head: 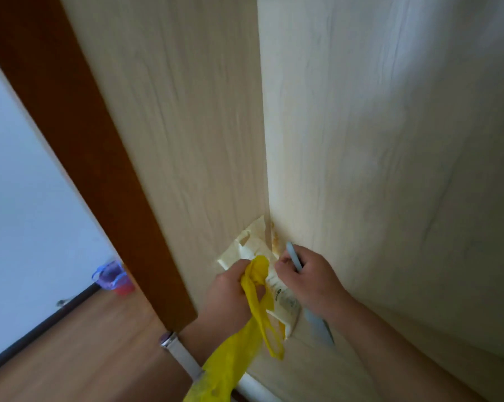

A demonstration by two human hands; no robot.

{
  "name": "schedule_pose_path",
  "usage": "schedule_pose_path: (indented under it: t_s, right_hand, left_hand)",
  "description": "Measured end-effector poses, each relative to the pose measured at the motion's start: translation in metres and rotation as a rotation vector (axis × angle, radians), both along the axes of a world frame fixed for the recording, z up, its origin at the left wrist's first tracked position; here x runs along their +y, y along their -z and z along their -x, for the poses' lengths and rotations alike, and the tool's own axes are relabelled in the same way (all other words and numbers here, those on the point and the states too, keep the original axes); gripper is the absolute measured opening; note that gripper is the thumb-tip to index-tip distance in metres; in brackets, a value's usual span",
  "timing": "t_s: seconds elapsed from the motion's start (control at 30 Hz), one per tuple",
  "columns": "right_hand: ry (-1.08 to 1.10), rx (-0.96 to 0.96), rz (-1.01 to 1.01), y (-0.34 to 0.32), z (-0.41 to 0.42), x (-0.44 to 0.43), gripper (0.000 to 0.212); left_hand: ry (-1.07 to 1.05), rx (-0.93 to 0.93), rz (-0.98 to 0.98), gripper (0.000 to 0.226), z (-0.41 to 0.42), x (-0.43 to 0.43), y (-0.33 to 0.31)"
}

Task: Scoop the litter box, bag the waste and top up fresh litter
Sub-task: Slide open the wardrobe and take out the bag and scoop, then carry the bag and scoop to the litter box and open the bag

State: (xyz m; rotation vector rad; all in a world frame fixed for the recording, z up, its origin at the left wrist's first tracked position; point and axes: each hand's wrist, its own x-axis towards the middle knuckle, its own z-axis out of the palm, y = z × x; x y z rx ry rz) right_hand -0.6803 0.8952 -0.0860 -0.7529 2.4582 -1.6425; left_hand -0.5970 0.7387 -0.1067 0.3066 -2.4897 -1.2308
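Observation:
My left hand [230,294] grips the handles of a yellow plastic bag [239,349], which hangs down toward the bottom edge. A cream-white printed bag [259,250] is held up between both hands, close against the pale wood panels. My right hand [308,280] is curled round a light blue-grey handle [292,255]; the handle's other end [317,326] sticks out below my wrist, and its head is hidden. No litter box is in view.
Two pale wood-grain panels [361,140] fill most of the view and meet at a vertical seam. A brown door frame [79,146] runs down the left. A white tube with a metal cap [175,349] leans below. A purple and red container [114,277] stands on the wooden floor [70,358].

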Motion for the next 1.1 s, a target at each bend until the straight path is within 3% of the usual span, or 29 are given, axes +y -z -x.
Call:
schedule_pose_path:
  t_s: [0.17,0.5,0.7,0.9,1.1]
  right_hand:
    - [-0.082,0.017,-0.025,0.0,-0.013,-0.029,0.015]
    - [-0.447,0.103,-0.051,-0.003,-0.056,-0.157,0.02]
    - [-0.72,0.091,-0.033,0.003,-0.109,-0.26,0.025]
    - [-0.907,0.071,-0.015,0.011,-0.163,-0.341,0.033]
    - [-0.992,0.167,-0.088,0.01,-0.205,-0.389,0.039]
  left_hand:
    - [-0.149,-0.004,-0.02,0.024,-0.032,-0.027,-0.01]
    - [-0.401,-0.039,0.028,0.033,-0.12,-0.134,-0.004]
    - [-0.692,-0.167,0.0,0.043,-0.192,-0.216,0.006]
    - [-0.953,-0.163,-0.041,0.057,-0.267,-0.276,0.017]
    - [-1.094,-0.107,-0.077,0.048,-0.326,-0.297,0.024]
